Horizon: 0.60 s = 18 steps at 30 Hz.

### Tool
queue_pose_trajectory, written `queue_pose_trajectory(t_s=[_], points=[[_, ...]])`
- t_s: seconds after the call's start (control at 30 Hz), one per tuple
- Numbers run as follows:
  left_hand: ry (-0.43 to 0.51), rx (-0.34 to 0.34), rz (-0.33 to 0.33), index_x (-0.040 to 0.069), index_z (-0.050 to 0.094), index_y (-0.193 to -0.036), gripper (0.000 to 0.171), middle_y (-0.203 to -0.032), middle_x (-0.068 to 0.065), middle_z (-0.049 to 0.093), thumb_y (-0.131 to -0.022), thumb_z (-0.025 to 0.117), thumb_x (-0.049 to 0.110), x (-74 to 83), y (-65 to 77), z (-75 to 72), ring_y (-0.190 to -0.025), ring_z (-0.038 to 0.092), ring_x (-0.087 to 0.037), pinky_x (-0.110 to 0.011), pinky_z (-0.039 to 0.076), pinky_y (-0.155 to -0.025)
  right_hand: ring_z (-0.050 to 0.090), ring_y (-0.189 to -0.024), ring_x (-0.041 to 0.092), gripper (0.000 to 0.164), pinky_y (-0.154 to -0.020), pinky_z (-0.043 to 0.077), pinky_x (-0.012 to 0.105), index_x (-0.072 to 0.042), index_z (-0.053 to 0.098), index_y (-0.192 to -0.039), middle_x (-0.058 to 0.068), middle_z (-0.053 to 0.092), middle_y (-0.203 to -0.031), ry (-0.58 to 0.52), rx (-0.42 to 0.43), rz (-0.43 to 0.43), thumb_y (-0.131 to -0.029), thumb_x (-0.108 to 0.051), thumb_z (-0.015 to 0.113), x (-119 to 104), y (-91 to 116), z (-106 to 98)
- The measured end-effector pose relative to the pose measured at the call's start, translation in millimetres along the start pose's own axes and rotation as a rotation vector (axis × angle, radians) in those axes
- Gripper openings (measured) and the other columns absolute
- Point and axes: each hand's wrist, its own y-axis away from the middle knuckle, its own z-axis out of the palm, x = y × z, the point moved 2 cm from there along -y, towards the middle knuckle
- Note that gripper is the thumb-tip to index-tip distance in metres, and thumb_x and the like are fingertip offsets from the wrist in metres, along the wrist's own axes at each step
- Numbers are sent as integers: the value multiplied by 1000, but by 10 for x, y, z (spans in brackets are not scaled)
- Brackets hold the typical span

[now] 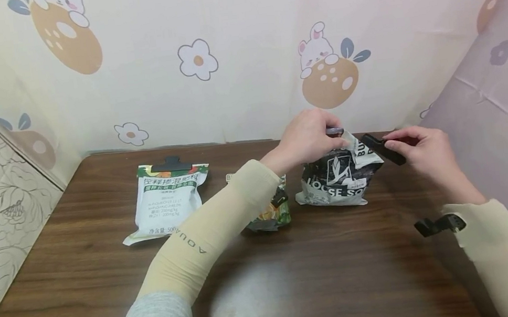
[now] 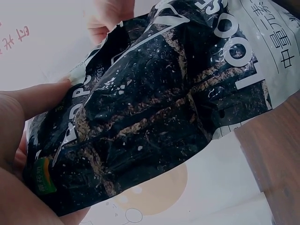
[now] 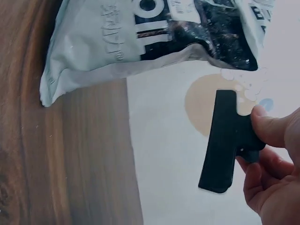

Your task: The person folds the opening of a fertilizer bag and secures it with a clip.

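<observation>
A black and white bag of loose soil (image 1: 333, 183) stands at the back right of the wooden table. My left hand (image 1: 309, 138) grips its upper edge, with the thumb (image 2: 40, 99) lying on the front of the bag in the left wrist view. Just right of the bag, my right hand (image 1: 432, 155) pinches a black bag clip (image 1: 382, 149) by its handles. In the right wrist view the long bar of the clip (image 3: 219, 140) is apart from the bag. The far side of the bag's top is hidden.
A white fertilizer bag (image 1: 169, 203) with a black clip (image 1: 172, 165) on its top lies at the left. Between the bags, partly behind my left forearm, is a small green and orange packet (image 1: 268, 220). Patterned curtains (image 1: 246, 96) border the table's back.
</observation>
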Motion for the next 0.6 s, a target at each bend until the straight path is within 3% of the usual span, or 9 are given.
queue_pose_trajectory(t_s=[0.23,0.43,0.47,0.6], points=[[-2,-2,4,23,72,-87,18,-75,10,61,-88,76,40,-5,-2,28,-77,53,-8,-23,40,-67,60,-68,-7,15,-56,45,9,11,73,-98,-25,68,-79,-209,102,-46,-86,4,75,-62,20,-43],[-3,1,7,22,73,-88,17,-76,10,63,-88,76,39,-10,-14,28,-78,53,-8,-23,40,-67,65,-69,4,11,-61,49,11,20,68,-93,-2,73,-78,-598,159,-125,-82,21,68,-224,29,-89],[-2,-1,7,22,72,-88,18,-76,10,62,-88,76,39,-11,-15,27,-77,53,-9,-23,40,-67,66,-70,5,12,-62,50,11,21,68,-93,-1,73,-79,-631,156,-139,-81,22,68,-268,36,-92],[2,-5,-1,22,70,-84,19,-72,10,60,-88,76,39,-19,-16,21,-76,52,-9,-22,40,-67,65,-76,7,14,-66,50,12,19,69,-95,-3,74,-82,-595,128,-177,-82,20,69,-437,56,-81]])
